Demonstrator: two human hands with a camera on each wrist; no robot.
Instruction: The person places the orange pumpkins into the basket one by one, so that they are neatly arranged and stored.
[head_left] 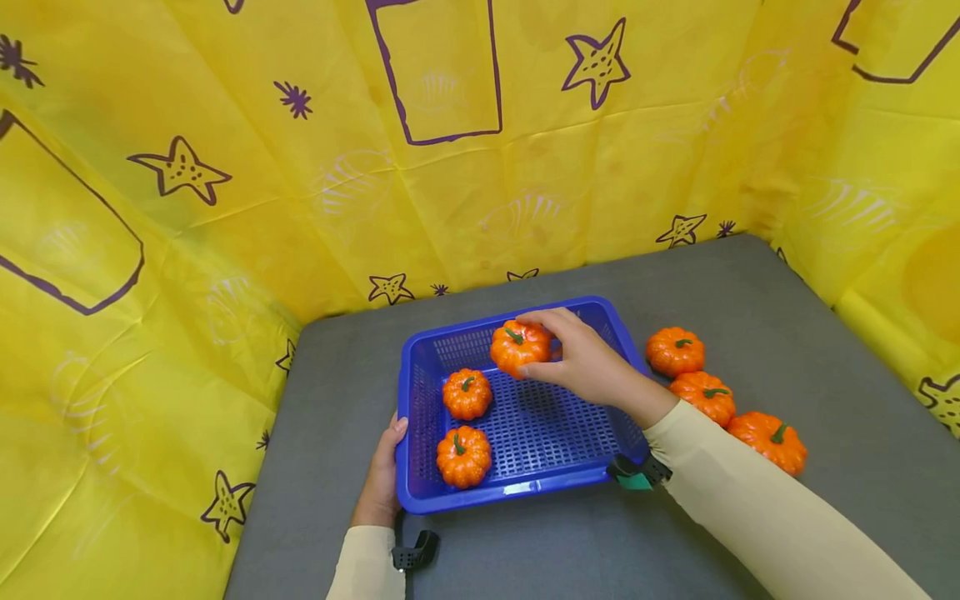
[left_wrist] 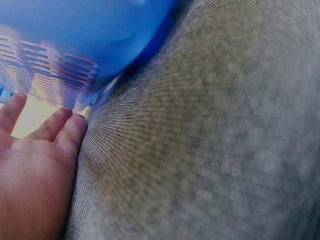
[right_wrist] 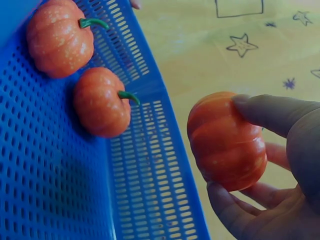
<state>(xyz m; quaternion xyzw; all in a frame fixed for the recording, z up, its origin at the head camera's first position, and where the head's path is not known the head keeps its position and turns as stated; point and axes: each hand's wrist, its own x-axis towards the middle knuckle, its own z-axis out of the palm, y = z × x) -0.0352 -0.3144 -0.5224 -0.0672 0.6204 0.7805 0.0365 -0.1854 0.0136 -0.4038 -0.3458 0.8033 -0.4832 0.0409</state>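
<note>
A small orange pumpkin (head_left: 519,348) with a green stem is held in my right hand (head_left: 585,357), above the blue plastic basket (head_left: 525,486). Thumb and fingers grip it from opposite sides, as the right wrist view shows. Two more pumpkins sit along the basket's left side, one farther back (head_left: 467,394) and one nearer (head_left: 463,457). My left hand (head_left: 385,467) holds the basket's left side, thumb at the rim. In the left wrist view its fingers (left_wrist: 55,125) lie against the slotted outer wall, low near the cloth.
To the right of the basket, three pumpkins lie in a slanting row: a back one (head_left: 676,351), a middle one (head_left: 703,396) partly behind my right sleeve, and a front one (head_left: 768,442). Grey cloth (head_left: 322,467) covers the table. Yellow printed curtains (head_left: 465,200) enclose its back and sides.
</note>
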